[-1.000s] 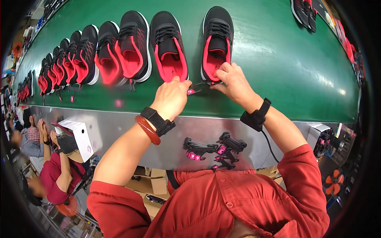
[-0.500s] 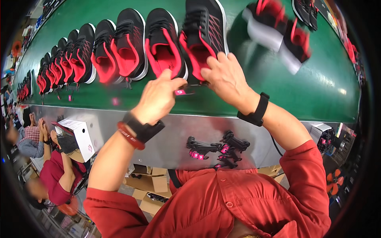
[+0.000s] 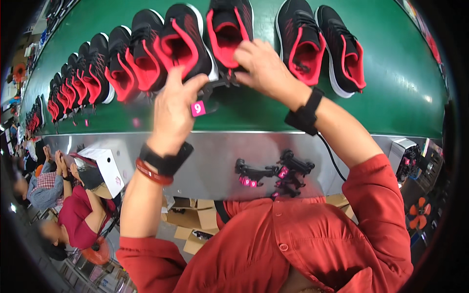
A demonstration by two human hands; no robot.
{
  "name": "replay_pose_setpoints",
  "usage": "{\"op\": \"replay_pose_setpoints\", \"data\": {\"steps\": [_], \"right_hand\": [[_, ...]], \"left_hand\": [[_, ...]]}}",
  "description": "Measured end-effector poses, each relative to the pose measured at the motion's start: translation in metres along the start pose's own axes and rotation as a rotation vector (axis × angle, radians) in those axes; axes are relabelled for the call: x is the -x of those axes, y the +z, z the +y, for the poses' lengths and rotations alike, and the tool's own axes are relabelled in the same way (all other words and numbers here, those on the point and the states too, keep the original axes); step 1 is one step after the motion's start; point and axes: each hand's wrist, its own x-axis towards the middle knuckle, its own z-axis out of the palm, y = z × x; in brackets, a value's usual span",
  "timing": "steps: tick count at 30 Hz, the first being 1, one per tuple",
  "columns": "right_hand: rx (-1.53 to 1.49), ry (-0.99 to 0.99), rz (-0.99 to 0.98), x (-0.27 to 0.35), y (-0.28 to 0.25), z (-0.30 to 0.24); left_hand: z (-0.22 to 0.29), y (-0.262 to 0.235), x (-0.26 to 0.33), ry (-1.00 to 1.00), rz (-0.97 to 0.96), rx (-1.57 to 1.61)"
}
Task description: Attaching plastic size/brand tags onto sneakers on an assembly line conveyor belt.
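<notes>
Black clip [image 3: 217,90] with pink tag [image 3: 198,108]: both hands' grip clamped on it, left hand [image 3: 176,110], right hand [image 3: 261,68]; clip mostly hidden.

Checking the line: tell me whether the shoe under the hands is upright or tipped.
Upright: the shoe rests sole-down on the green belt, its pink lining facing up.

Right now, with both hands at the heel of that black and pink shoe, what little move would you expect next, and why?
Probably closing the black clip onto the shoe heel. The left hand pinches the clip with its pink tag right at the heel, while the right hand steadies the shoe. Spare clips wait on the metal ledge below.
</notes>
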Motion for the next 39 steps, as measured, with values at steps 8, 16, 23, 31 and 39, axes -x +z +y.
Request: {"op": "replay_pose_setpoints", "data": {"steps": [8, 16, 23, 31, 39], "right_hand": [[-0.051, -0.097, -0.262, 0.083, -0.018, -0.059], [-0.042, -0.106, -0.493, 0.2, 0.006, -0.096], [-0.354, 0.006, -0.48, 0.205, -0.002, -0.073], [-1.546, 0.981, 0.089, 0.196, -0.056, -0.019], [-1.513, 0.999, 0.246, 0.191, -0.034, -0.03]], "left_hand": [[-0.032, 0.047, 0.015, -0.029, 0.032, -0.163], [0.043, 0.048, 0.017, 0.051, 0.122, -0.078], [0.103, 0.108, -0.031, 0.248, -0.136, 0.051], [0.089, 0.138, -0.065, 0.276, -0.234, 0.141], [0.095, 0.144, -0.061, 0.245, -0.234, 0.095]]}}
